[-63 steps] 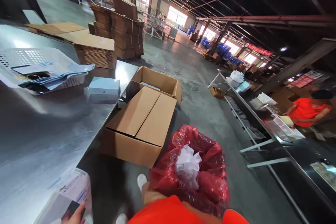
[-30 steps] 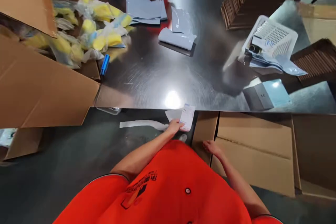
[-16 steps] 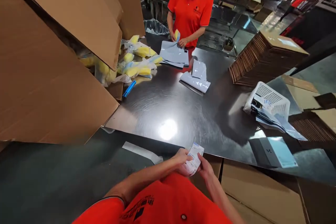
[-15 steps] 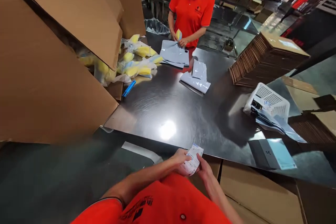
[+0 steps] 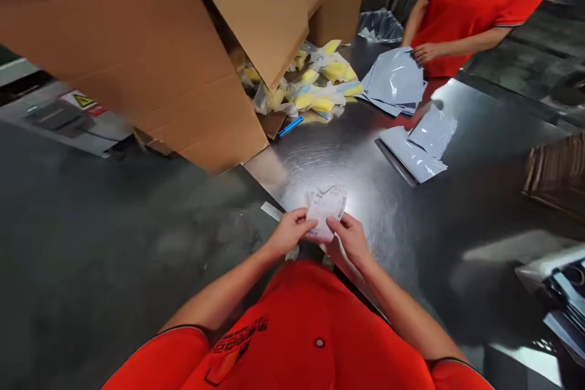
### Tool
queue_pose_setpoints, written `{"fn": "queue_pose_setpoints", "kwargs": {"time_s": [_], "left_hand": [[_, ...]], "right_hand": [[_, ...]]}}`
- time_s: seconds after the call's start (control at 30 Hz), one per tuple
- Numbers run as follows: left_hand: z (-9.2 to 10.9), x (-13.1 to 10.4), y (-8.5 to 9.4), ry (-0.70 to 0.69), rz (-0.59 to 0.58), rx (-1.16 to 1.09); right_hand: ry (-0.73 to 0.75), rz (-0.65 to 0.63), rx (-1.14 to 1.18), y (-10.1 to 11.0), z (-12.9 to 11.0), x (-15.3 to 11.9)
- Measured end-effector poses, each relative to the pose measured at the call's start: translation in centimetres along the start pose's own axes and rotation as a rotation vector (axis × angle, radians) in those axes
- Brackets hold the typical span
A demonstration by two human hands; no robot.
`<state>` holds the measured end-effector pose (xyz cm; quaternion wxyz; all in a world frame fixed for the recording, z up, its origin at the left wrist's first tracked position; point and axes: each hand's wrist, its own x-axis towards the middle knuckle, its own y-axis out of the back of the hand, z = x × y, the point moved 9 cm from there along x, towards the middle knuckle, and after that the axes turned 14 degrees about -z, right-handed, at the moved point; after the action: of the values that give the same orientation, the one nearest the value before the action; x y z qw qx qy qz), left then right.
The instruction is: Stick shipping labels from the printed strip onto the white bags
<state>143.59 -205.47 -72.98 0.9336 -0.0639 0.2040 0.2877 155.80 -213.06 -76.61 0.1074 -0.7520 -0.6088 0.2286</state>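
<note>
Printed paper labels (image 5: 328, 210) are held between my two hands, over the near edge of the metal table (image 5: 338, 158). My left hand (image 5: 292, 230) pinches their left side with thumb and fingers. On the right side, my right hand (image 5: 351, 236) grips the lower corner, thumb on top. Beyond them on the table lie a blue cutter (image 5: 290, 127), a pile of yellow items in clear wrap (image 5: 320, 88) and folded grey-white plastic bags (image 5: 414, 155).
A large cardboard box (image 5: 159, 55) stands at the left. Across the table a person in a red shirt (image 5: 484, 6) handles a stack of plastic bags (image 5: 395, 79). Stacked flat cardboard (image 5: 557, 173) and a white basket (image 5: 543, 265) are at the right.
The view has swung left, so the table's things appear further right. My hands have raised the labels over the table edge and turned them. The other person's hands now rest on the bag stack.
</note>
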Motion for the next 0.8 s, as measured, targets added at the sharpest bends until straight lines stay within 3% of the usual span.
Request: {"fn": "queue_pose_setpoints", "kwargs": {"time_s": [0.13, 0.27, 0.37, 0.5, 0.57, 0.7, 0.8], "left_hand": [[5.2, -0.7, -0.8, -0.187, 0.118, 0.370], [6.6, -1.6, -2.8, -0.278, 0.189, 0.489], [6.3, -0.9, -4.4, -0.241, 0.210, 0.366], [5.1, 2.6, -8.2, -0.117, 0.028, 0.254], [3.7, 4.4, -9.0, -0.027, 0.013, 0.250], [1.0, 6.7, -7.5, 0.130, 0.166, 0.336], [0.6, 6.8, -5.3, 0.159, 0.299, 0.348]], "right_hand": [[0.181, -0.121, -0.194, 2.4, -7.7, 1.9], [0.203, -0.199, -0.358, 4.7, -11.1, 1.5], [0.198, -0.192, -0.400, 6.2, -11.1, 0.2], [0.209, -0.122, -0.367, 8.6, -10.2, -1.5], [0.213, -0.094, -0.368, 10.2, -9.9, -1.5], [0.186, -0.152, -0.605, 14.5, -10.0, 2.4], [0.175, -0.003, -0.786, 20.3, -11.8, 7.3]]}}
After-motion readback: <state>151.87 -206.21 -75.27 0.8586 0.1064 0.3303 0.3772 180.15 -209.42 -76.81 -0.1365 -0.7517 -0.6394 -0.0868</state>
